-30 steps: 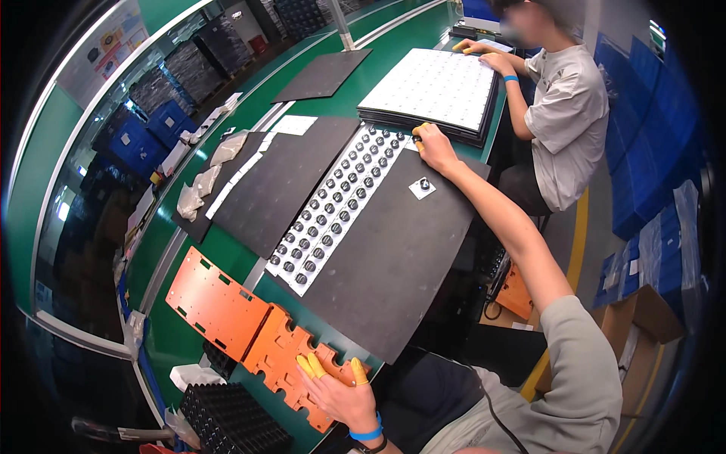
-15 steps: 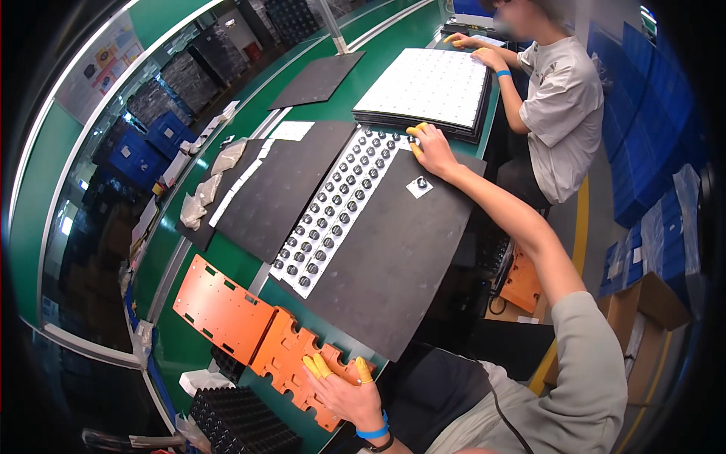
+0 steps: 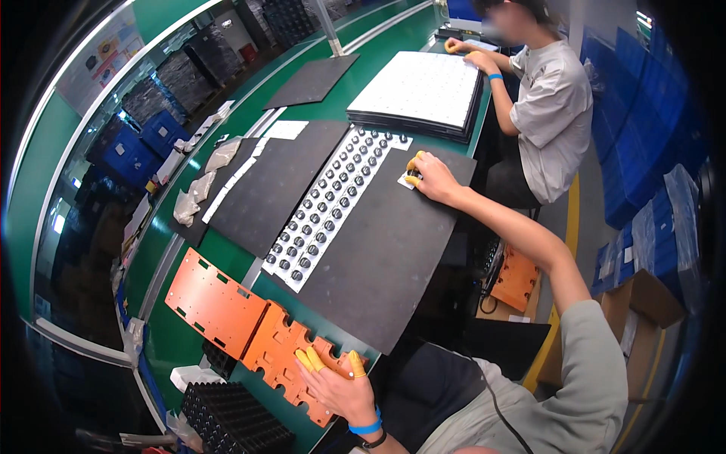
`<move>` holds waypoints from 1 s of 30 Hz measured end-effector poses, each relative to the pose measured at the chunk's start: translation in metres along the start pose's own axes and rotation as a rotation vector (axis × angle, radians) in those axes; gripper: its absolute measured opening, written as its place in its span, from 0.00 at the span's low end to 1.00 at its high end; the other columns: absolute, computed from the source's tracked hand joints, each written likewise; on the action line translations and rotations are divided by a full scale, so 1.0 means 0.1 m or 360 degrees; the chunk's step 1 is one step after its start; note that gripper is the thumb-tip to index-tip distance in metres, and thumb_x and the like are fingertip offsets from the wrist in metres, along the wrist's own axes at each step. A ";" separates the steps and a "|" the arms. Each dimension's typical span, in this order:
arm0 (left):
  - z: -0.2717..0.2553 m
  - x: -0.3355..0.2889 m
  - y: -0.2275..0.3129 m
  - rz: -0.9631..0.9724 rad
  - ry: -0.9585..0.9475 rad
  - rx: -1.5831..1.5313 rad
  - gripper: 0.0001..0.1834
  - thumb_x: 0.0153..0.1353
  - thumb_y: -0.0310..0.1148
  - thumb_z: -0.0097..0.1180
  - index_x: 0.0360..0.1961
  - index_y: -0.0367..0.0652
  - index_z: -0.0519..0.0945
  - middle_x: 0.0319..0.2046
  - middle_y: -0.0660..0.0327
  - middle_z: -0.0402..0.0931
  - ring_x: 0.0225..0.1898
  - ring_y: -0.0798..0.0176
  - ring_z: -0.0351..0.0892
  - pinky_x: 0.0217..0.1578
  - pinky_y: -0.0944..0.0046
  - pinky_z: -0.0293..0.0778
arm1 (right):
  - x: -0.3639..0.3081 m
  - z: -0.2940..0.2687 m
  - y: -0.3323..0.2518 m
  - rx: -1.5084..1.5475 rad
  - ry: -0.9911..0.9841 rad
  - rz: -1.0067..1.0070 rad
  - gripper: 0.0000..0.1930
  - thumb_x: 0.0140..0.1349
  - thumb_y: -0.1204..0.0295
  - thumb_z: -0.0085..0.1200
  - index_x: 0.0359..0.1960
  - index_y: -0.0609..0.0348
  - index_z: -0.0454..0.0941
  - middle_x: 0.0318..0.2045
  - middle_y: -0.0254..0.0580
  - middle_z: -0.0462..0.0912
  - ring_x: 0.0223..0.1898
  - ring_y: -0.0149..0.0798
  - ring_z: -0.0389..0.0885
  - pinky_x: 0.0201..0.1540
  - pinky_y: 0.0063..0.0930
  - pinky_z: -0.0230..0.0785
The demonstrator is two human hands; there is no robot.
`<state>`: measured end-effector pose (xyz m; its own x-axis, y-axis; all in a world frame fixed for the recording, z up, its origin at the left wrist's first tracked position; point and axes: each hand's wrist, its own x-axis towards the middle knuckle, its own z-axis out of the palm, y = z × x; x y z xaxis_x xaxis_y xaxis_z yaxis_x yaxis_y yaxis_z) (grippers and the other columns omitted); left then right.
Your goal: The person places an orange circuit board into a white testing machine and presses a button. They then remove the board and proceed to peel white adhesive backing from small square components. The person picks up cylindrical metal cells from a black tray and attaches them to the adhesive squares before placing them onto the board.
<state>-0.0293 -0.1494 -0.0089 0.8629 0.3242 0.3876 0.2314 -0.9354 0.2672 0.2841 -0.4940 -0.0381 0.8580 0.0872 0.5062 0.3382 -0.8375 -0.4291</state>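
My right hand (image 3: pixel 437 180), with yellow finger cots, reaches to the far part of a dark grey mat (image 3: pixel 378 242). Its fingertips close around a small black round part (image 3: pixel 414 173) on a white square (image 3: pixel 404 180), which they partly cover. Beside the mat runs a white sheet with rows of black round parts (image 3: pixel 331 204). My left hand (image 3: pixel 338 390), also in yellow finger cots, rests with fingers outstretched and thumb apart on an orange notched fixture (image 3: pixel 274 340). A flat orange plate (image 3: pixel 215 303) adjoins that fixture.
A stack of white sheets and black boards (image 3: pixel 416 87) stands farther along the green bench, where a co-worker (image 3: pixel 548 113) sits. Black ridged trays (image 3: pixel 234 420) lie at lower left. Plastic bags (image 3: pixel 195 195) lie on the far left. An open cardboard box (image 3: pixel 643 318) is at right.
My right hand has moved from the end of the sheet of round parts toward me, onto the separate part on the white square. My left hand stays on the orange fixture.
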 end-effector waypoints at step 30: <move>-0.04 0.01 -0.05 -0.0004 -0.0211 0.0029 0.47 0.64 0.59 0.56 0.71 0.31 0.62 0.72 0.41 0.57 0.72 0.37 0.57 0.70 0.42 0.55 | 0.65 0.30 0.29 -0.0315 0.0345 -0.0060 0.14 0.55 0.70 0.65 0.42 0.61 0.83 0.41 0.43 0.76 0.49 0.46 0.73 0.53 0.39 0.67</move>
<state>-0.0317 -0.1439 -0.0061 0.9139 0.3061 0.2665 0.2406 -0.9375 0.2514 0.3614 -0.4959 -0.0400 0.7366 0.0211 0.6760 0.2683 -0.9266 -0.2634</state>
